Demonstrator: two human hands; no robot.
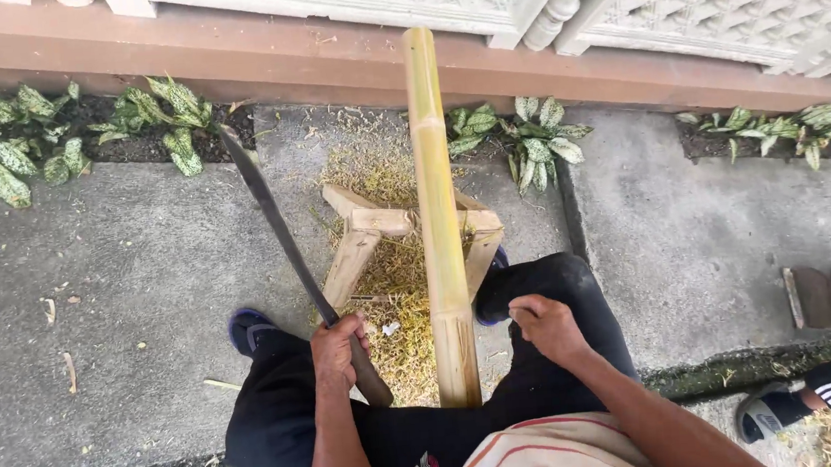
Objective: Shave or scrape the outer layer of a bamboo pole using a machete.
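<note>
Bamboo pole [438,212], long and yellow-green, lies lengthwise away from the person, resting across a small wooden stand [372,237] on the concrete floor [145,272], its near end between the person's knees. Shavings [395,293] are scattered under and around the stand. A long dark machete [279,233] angles up to the left, well apart from the pole. The left hand [338,351] has its fingers wrapped tight around the machete's handle. The right hand [546,327] rests just beside the pole, fingers curled, holding nothing that can be seen.
</note>
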